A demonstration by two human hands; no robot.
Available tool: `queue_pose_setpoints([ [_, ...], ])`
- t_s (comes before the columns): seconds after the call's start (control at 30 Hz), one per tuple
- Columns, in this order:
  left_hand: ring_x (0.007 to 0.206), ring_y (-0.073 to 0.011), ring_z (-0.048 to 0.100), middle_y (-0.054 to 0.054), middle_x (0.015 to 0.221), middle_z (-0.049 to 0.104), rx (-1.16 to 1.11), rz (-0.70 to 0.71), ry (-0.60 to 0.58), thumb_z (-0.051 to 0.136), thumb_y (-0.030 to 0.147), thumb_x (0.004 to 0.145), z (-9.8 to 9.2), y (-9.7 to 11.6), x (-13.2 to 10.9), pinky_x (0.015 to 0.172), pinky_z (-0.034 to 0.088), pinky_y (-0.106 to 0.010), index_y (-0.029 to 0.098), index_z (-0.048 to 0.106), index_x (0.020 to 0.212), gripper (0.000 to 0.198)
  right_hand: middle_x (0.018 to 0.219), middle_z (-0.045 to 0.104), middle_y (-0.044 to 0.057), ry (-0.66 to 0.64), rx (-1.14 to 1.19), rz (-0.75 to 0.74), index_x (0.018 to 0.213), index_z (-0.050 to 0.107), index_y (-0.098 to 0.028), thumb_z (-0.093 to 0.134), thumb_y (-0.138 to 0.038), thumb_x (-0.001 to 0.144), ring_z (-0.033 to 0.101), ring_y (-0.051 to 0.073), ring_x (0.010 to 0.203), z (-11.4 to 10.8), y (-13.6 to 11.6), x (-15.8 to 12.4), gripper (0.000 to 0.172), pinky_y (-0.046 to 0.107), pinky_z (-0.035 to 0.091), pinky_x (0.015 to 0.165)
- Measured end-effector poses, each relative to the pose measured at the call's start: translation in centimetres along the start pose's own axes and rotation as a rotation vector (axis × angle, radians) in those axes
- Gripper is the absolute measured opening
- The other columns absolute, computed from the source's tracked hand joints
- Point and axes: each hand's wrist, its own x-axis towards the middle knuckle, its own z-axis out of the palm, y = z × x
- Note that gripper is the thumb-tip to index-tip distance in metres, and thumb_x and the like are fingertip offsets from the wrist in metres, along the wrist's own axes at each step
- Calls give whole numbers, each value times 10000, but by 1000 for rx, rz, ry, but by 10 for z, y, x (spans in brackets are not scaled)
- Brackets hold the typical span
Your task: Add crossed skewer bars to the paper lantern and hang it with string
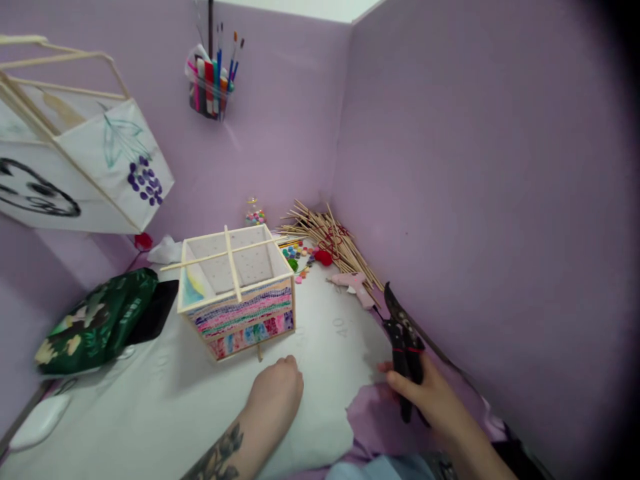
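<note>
My right hand [430, 397] grips the handles of black cutting pliers [403, 337], whose jaws point up and away toward the purple wall. My left hand [275, 393] rests on the white table cover with fingers curled under, just in front of a square paper lantern box [237, 290] with a wooden stick frame and colourful striped side. Whether anything is in the left hand is hidden.
A bundle of wooden sticks [327, 237], a pink glue gun [355, 285], beads and a red pompom lie in the far corner. A green bag [97, 323] lies left. A painted lantern [75, 160] hangs upper left; a pen holder [213, 83] is on the wall.
</note>
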Motion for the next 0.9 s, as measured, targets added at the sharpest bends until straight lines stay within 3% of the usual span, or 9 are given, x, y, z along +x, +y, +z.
queue_pose_setpoints([
  [0.1, 882, -261, 685, -155, 914, 701, -41, 9, 19, 339, 206, 911, -1, -8, 3, 704, 450, -331, 137, 572, 990, 256, 895, 710, 56, 85, -82, -84, 1009, 516, -241, 791, -429, 596, 626, 230, 694, -11, -7, 7, 531, 330, 488, 622],
  [0.27, 734, -199, 656, -41, 741, 665, -185, 63, 85, 287, 271, 942, -2, -22, -9, 621, 380, -289, 229, 468, 821, 222, 732, 661, 29, -217, 65, 116, 889, 645, -184, 722, -490, 674, 538, 155, 583, -21, 0, 7, 382, 260, 393, 556],
  [0.33, 664, -189, 623, -20, 681, 628, -267, 103, 112, 288, 282, 936, -5, -24, -16, 590, 351, -287, 238, 417, 769, 216, 654, 625, 26, -297, 39, 188, 824, 679, -156, 708, -525, 684, 538, 157, 595, -23, 3, 7, 397, 258, 380, 570],
  [0.5, 704, -200, 627, -37, 730, 647, -263, 127, 84, 326, 297, 914, -21, -27, -26, 609, 353, -298, 237, 419, 762, 188, 874, 680, 60, -448, -22, 150, 870, 696, -162, 790, -518, 616, 613, 213, 814, -22, -5, 2, 447, 317, 432, 772],
  [0.6, 741, -215, 647, -60, 784, 677, -189, 129, 53, 340, 303, 912, -34, -29, -28, 618, 368, -304, 231, 468, 784, 194, 1023, 673, 75, -543, 77, 243, 952, 669, -202, 752, -582, 649, 620, 253, 969, -20, -14, -6, 492, 382, 415, 899],
  [0.8, 831, -259, 677, -79, 838, 694, 45, 129, 4, 340, 315, 929, -57, -31, -27, 666, 431, -328, 215, 548, 895, 234, 1098, 618, 78, -563, -182, 186, 1110, 655, -218, 717, -664, 627, 515, 292, 1093, -19, -21, -9, 660, 388, 381, 930],
  [0.9, 834, -271, 684, -87, 853, 695, 104, 180, 42, 327, 276, 935, -64, -30, -29, 676, 469, -345, 193, 573, 925, 259, 1087, 601, 78, -602, -221, 181, 1137, 642, -221, 707, -673, 626, 474, 305, 1126, -17, -24, -6, 686, 392, 361, 945],
])
